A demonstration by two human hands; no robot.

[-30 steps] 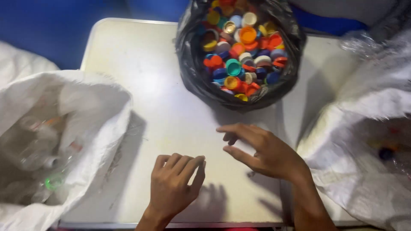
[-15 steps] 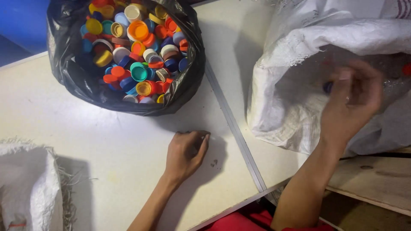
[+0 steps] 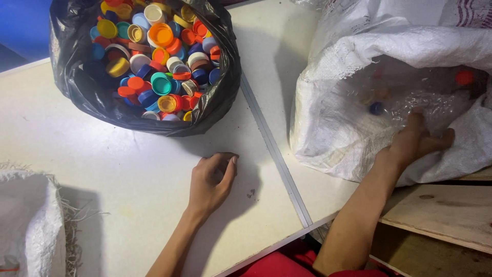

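The person's right hand (image 3: 417, 141) is stretched out to the right, into the mouth of a big white woven sack (image 3: 359, 66) that slumps over the right side of the white table (image 3: 128, 169). The fingers are spread and pressed down onto crumpled clear plastic bottles (image 3: 410, 90) inside the sack. Whether they have actually closed around one I cannot tell, since the fingertips sink into the wrinkled plastic. A blue cap (image 3: 376, 107) sits on one bottle just left of and a little beyond the hand, and a red cap (image 3: 464, 77) shows farther off to the right, deeper in the sack.

The left hand (image 3: 211, 179) rests on the bare table top near the middle, knuckles up, fingers curled loosely under with the thumb alongside. It grips nothing that I can see. A few dark crumbs (image 3: 251, 193) lie just to its right.

Beyond that hand, at the far left of the table, stands an open black plastic bag (image 3: 215, 97) heaped with loose bottle caps (image 3: 154, 56) in orange, blue, yellow, red, teal and white. A seam (image 3: 271, 149) runs across the table between the black bag and the sack. At the near left edge a second white woven sack (image 3: 31, 220) with a frayed rim pokes in. Bare wooden boards (image 3: 441, 215) lie near right, below the sack.
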